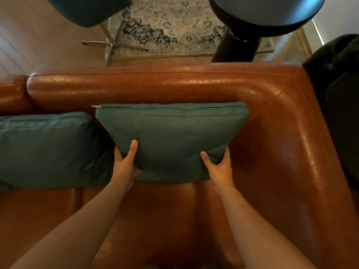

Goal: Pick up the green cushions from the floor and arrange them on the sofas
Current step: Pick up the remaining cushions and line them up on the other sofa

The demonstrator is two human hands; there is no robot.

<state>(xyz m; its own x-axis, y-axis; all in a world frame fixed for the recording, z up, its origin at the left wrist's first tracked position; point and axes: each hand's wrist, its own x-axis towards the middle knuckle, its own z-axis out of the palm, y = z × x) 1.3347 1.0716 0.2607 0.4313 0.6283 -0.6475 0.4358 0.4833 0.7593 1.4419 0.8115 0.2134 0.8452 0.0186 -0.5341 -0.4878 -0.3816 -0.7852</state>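
Observation:
A green cushion (171,136) stands against the backrest of the brown leather sofa (155,84), zipper edge up, near the sofa's right corner. My left hand (126,162) grips its lower left corner, thumb on the front face. My right hand (219,164) grips the lower right corner the same way. A second green cushion (46,148) leans on the backrest to the left, close beside the first one.
The sofa's right armrest (303,144) curves round beside the held cushion. Behind the sofa lie a patterned rug (174,26), a teal chair on metal legs (89,10) and a black round table or lamp (252,22). A dark seat (340,84) stands at the right.

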